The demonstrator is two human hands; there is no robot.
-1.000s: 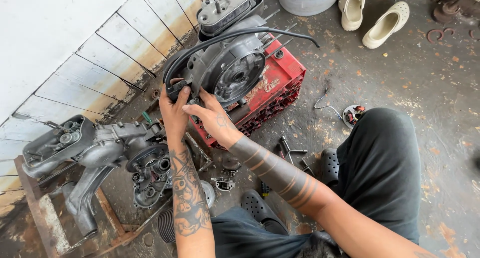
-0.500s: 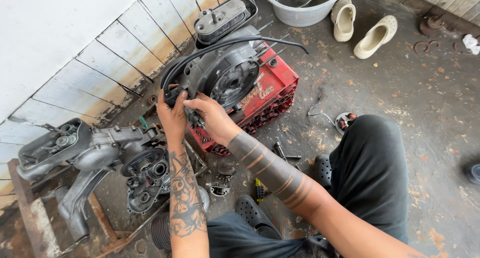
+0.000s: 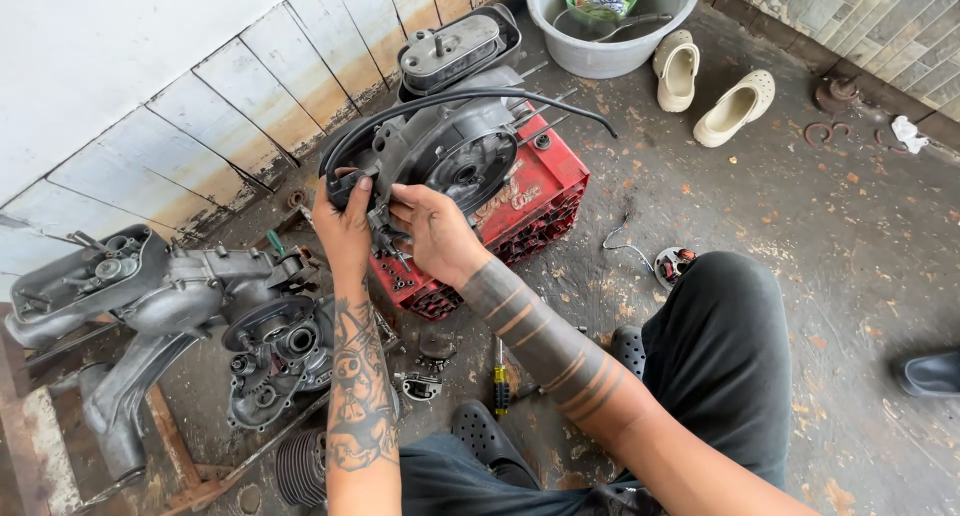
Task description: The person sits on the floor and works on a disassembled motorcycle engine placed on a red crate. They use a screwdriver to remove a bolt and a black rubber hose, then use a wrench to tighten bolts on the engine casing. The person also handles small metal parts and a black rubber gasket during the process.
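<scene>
Looking down from my head camera, I have both hands up on the grey engine case (image 3: 455,161) that sits on the red plastic crate (image 3: 530,201), a little above the middle of the picture. My left hand (image 3: 345,231) is at about nine o'clock of the case's round opening, fingers curled around a small black part at the end of the black cable (image 3: 470,98), which arcs over the top of the case and trails off toward two o'clock. My right hand (image 3: 435,231) is just beside the left, at about seven o'clock of the opening, fingers bent and pinching at the small fitting between the two hands; what exactly sits under the fingertips I cannot tell.

At twelve o'clock from the case a dark cover part (image 3: 455,46) lies against the tiled wall. Farther toward one o'clock stands a grey basin (image 3: 610,51) with a green basket inside, and near it, at two o'clock, a pair of cream clogs (image 3: 705,86) on the concrete floor (image 3: 800,226).

At eight o'clock from my hands a second, opened engine case (image 3: 210,296) lies on a rusty frame, with a finned cylinder (image 3: 300,466) below it at the bottom edge. Between my forearms, at six o'clock, a yellow-handled screwdriver (image 3: 498,381) lies on the floor next to my dark clog (image 3: 485,436). At four o'clock of the crate a small round coil part (image 3: 675,266) lies just beside my knee.
</scene>
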